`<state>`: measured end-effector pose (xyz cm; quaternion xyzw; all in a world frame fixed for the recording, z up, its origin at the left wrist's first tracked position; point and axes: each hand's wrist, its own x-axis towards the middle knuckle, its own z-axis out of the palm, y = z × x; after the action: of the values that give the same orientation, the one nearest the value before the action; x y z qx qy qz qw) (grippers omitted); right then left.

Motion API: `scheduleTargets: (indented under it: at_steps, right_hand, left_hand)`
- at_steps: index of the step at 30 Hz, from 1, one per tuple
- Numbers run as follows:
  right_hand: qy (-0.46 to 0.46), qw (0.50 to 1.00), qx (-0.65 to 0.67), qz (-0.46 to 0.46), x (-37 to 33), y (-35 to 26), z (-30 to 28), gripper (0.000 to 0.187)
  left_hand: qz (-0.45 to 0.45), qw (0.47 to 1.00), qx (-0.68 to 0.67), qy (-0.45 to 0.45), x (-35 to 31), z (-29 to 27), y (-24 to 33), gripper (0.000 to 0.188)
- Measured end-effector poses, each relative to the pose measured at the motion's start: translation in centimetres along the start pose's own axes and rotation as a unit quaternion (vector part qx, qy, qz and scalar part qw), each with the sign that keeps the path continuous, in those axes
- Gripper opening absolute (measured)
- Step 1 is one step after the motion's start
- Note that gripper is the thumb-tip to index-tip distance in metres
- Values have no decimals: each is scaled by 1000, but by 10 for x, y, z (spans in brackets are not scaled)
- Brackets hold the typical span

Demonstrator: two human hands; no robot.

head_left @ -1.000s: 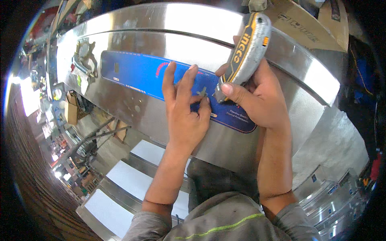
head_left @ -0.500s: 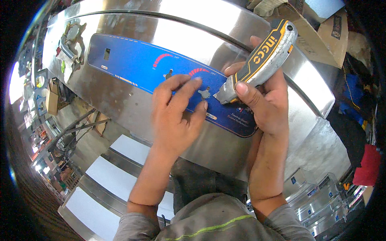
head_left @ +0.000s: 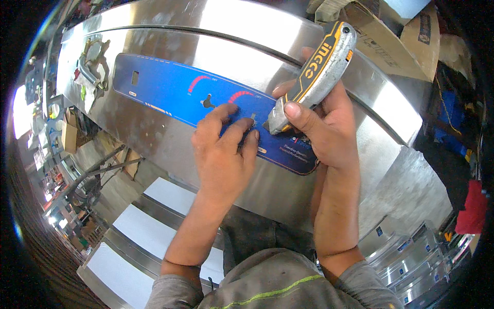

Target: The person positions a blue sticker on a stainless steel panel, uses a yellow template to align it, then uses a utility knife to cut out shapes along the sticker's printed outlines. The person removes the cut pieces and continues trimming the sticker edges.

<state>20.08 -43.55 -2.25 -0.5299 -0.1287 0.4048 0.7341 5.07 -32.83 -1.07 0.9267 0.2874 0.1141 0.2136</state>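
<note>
A long blue control panel [head_left: 159,85] with rounded ends lies on a shiny steel surface. It has red dial marks, a small rectangular window and keyhole-like cutouts. My right hand [head_left: 334,129] grips a grey and black utility knife [head_left: 319,67] with yellow trim, its nose tilted down at the panel's right part. Whether the blade touches the panel is hard to see. My left hand [head_left: 224,149] rests on the panel beside the right cutout [head_left: 254,117], its thumb and index fingertips close together there. Anything between those fingertips is too small to make out.
The steel sheet [head_left: 170,139] carries a bent metal pipe piece [head_left: 88,72] at the far left. Cardboard [head_left: 396,41] stands at the far right. White-topped panels [head_left: 149,226] lie at the lower left, and film-covered steel pieces [head_left: 401,257] at the lower right.
The panel's right part and the knife show slightly farther left. My left thumb and index fingertips have drawn closer together by the right cutout. The knife stays in my right hand.
</note>
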Motion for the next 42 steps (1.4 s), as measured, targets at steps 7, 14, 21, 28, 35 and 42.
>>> scheduleTargets:
  at_steps: [7, 14, 21, 28, 35, 42]
  right_hand:
    - [-11, 999, -25, -27, 0, 4, 2, 63]
    - [-30, 997, -40, -64, 3, 13, -1, 57]
    - [-51, 995, -67, -53, 1, 10, 0, 69]
    - [-31, 997, -51, -50, -1, 11, 6, 52]
    - [-73, 990, -104, -56, -1, 13, 7, 80]
    - [-49, 992, -89, -76, -1, 18, 17, 54]
  left_hand:
    - [-41, 998, 18, -39, 6, -4, 6, 16]
    - [-34, 998, 26, -37, 8, 1, 7, 13]
    - [-8, 1000, 26, -10, 4, 7, 3, 14]
    - [-8, 1000, 9, 26, 5, 12, -4, 13]
    - [-13, 998, -20, 63, 4, 18, -9, 12]
    - [-15, 996, -39, 81, 3, 23, -13, 13]
